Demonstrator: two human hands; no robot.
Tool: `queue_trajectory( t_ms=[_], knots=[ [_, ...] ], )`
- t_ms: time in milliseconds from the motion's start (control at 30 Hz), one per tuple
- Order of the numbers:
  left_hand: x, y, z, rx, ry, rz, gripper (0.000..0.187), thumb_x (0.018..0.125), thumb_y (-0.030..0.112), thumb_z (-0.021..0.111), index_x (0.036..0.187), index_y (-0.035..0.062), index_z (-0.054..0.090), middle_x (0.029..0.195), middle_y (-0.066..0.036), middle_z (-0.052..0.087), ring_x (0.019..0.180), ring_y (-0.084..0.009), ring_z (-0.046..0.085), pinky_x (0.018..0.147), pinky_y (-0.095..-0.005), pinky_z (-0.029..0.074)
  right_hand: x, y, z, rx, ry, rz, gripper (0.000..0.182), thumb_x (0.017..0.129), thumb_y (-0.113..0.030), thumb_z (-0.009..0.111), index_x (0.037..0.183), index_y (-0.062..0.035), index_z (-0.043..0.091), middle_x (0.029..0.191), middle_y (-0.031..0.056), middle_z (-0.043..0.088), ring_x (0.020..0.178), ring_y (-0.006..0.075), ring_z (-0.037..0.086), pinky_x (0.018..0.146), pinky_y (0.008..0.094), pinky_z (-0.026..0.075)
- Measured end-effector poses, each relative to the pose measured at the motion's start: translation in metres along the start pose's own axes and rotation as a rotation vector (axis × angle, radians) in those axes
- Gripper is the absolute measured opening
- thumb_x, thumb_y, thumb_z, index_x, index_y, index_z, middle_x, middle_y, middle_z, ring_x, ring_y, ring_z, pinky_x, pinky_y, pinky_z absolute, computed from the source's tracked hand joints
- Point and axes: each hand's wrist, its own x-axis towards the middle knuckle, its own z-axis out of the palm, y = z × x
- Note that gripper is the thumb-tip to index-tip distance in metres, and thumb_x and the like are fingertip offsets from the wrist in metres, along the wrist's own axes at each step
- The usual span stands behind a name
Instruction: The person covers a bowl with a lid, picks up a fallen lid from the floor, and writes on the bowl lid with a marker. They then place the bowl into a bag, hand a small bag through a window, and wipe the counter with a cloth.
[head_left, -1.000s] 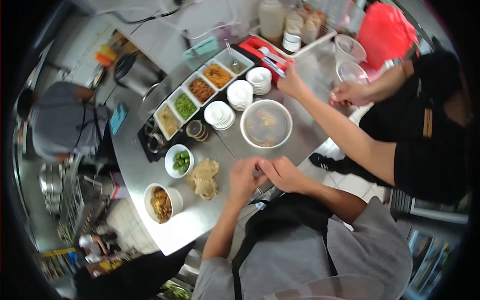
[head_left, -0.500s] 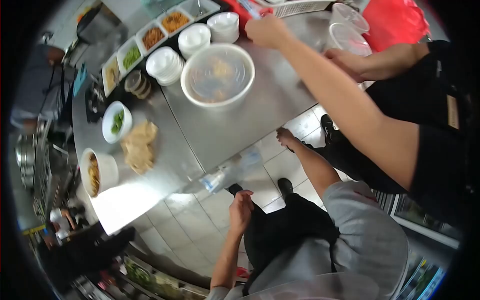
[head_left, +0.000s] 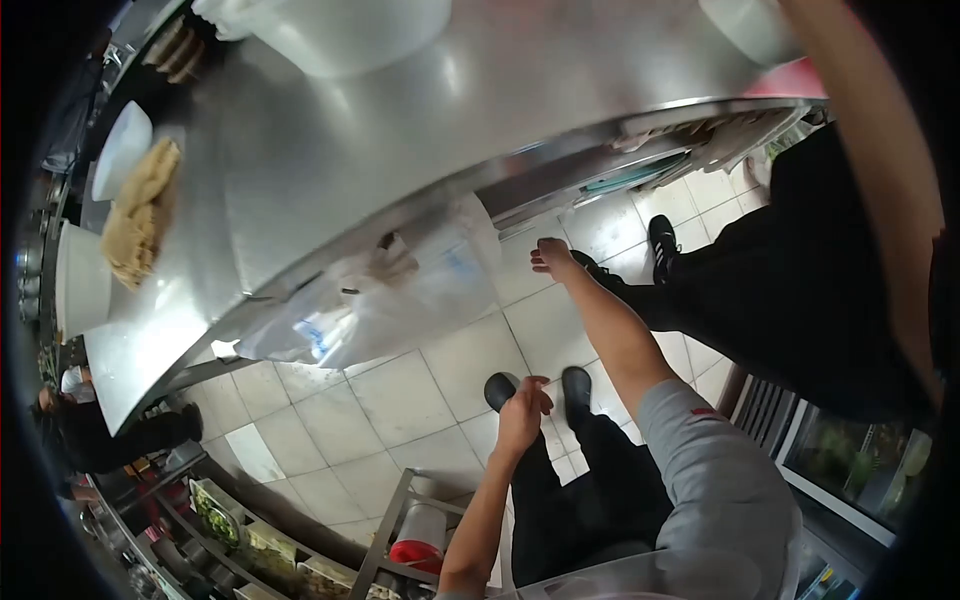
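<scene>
Plastic bag (head_left: 420,292), its contents unclear

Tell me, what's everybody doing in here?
Someone's left hand and right hand hang over the floor tiles, loosely curled, with nothing seen in them. The right hand is nearest a clear plastic bag hanging by the table. On the table are a big white bowl, a tan bundle and a white tub. Another person in black trousers stands close by.

Silver counter (head_left: 350,160), whitish bag (head_left: 430,295) printed blue, grey sleeve (head_left: 705,450) with a red mark, black shoe (head_left: 661,247) striped white, dark-lined cream floor (head_left: 470,370).
</scene>
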Motion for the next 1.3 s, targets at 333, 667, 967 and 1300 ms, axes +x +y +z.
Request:
queue_trajectory(
  t_ms=[333, 667, 967, 1300],
  knots=[
    [0.036, -0.087, 0.030, -0.230, 0.206, 0.181, 0.016, 0.077, -0.013, 0.037, 0.071, -0.0010, 0.046, 0.083, -0.013, 0.054, 0.078, -0.0232, 0.057, 0.072, -0.0289, 0.044, -0.041, -0.160, 0.056, 0.607, -0.239, -0.594, 0.019, 0.090, -0.009, 0.038, 0.101, 0.0001, 0.050, 0.086, 0.0102, 0.055, 0.078, 0.0226, 0.055, 0.076, 0.0347, 0.048],
    [0.046, 0.086, 0.022, -0.087, 0.616, 0.623, 0.021, 0.073, -0.017, 0.042, 0.079, -0.0008, 0.054, 0.089, -0.013, 0.059, 0.083, -0.0236, 0.059, 0.073, -0.0275, 0.045, -0.089, -0.086, -0.028, 0.460, -0.586, -0.511, 0.018, 0.092, -0.019, 0.042, 0.096, -0.0062, 0.054, 0.087, 0.0077, 0.057, 0.083, 0.0207, 0.056, 0.076, 0.0342, 0.046],
    [0.145, 0.187, -0.046, 0.651, 0.212, 0.385, 0.017, 0.078, 0.005, 0.044, 0.080, -0.0013, 0.059, 0.086, -0.019, 0.060, 0.083, -0.0342, 0.058, 0.071, -0.0422, 0.046, -0.247, -0.209, -0.101, -0.868, 0.103, -1.046, 0.020, 0.081, -0.006, 0.044, 0.083, 0.0009, 0.062, 0.077, 0.0104, 0.062, 0.074, 0.0204, 0.059, 0.073, 0.0309, 0.046],
    [0.229, 0.160, -0.040, 0.821, -0.471, -0.109, 0.042, 0.077, 0.025, 0.042, 0.107, 0.0001, 0.058, 0.112, -0.019, 0.057, 0.104, -0.0320, 0.055, 0.087, -0.0378, 0.043, -0.106, -0.258, -0.091, -0.934, -0.315, -0.301, 0.026, 0.080, -0.016, 0.047, 0.098, -0.0023, 0.060, 0.087, 0.0149, 0.060, 0.078, 0.0193, 0.061, 0.057, 0.0265, 0.051]
  ],
)
